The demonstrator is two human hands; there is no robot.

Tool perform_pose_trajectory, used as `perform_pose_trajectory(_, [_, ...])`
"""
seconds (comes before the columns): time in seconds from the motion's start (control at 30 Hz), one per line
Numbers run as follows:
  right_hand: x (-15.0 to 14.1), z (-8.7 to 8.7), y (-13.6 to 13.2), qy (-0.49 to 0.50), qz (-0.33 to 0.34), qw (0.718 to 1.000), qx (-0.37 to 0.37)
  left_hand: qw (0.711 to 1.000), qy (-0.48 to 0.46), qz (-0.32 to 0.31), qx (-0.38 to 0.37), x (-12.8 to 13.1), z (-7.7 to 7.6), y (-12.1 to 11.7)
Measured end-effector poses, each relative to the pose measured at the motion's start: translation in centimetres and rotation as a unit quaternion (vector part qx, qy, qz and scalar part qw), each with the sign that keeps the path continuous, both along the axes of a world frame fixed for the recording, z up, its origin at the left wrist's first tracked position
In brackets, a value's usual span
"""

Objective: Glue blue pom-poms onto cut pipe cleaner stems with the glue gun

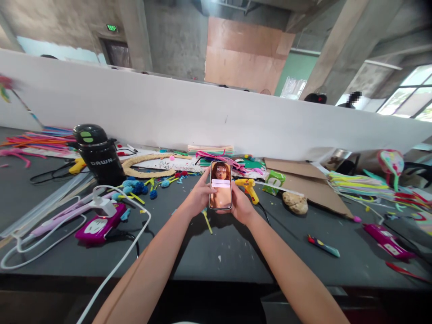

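A smartphone [221, 198] with a lit lock screen is held upright over the middle of the table. My left hand [200, 194] grips its left edge, the thumb lying over the screen. Along the right edge, my right hand [241, 204] is closed around the phone, its fingers partly hidden behind it. Just beyond my right hand lies a yellow glue gun [249, 189]. Blue pom-poms and yellow pipe-cleaner pieces [153, 188] are scattered to the left of my left hand.
A black bottle [101, 159] and a magenta power strip [101, 227] with white cables stand at left. Cardboard [313, 189], a green box [274, 181], a stone-like lump [294, 203] and a utility knife [323, 246] lie at right. A white partition [162, 108] runs behind the table.
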State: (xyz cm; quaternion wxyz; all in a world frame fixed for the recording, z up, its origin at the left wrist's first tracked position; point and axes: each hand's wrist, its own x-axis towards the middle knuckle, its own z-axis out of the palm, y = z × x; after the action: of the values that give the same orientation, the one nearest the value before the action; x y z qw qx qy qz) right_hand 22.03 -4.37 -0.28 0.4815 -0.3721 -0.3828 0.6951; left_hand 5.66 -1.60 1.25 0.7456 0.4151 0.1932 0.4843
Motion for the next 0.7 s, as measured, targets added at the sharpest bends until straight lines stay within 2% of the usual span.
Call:
perform_pose_trajectory(0.13, [0.2, 0.3, -0.2, 0.011, 0.034, 0.999, 0.024, 1.0, -0.002, 0.01, -0.006, -0.2, -0.2, 0.2])
perform_pose_trajectory(0.3, [0.1, 0.4, -0.6, 0.012, 0.032, 0.997, 0.063, 1.0, -0.005, 0.018, 0.006, -0.3, -0.3, 0.4])
perform_pose_trajectory(0.47, [0.1, 0.0, -0.3, 0.017, 0.036, 0.998, 0.042, 0.994, -0.026, 0.097, -0.05, 0.7, -0.1, 0.6])
perform_pose_trajectory(0.6, [0.1, 0.1, -0.4, 0.028, 0.056, 0.998, 0.033, 0.991, -0.026, 0.06, -0.112, 0.8, 0.5, 0.5])
perform_pose_trajectory(0.7, [0.0, 0.2, -0.6, 0.023, 0.05, 0.997, 0.047, 0.992, -0.036, 0.085, -0.081, 0.5, 0.8, 0.2])
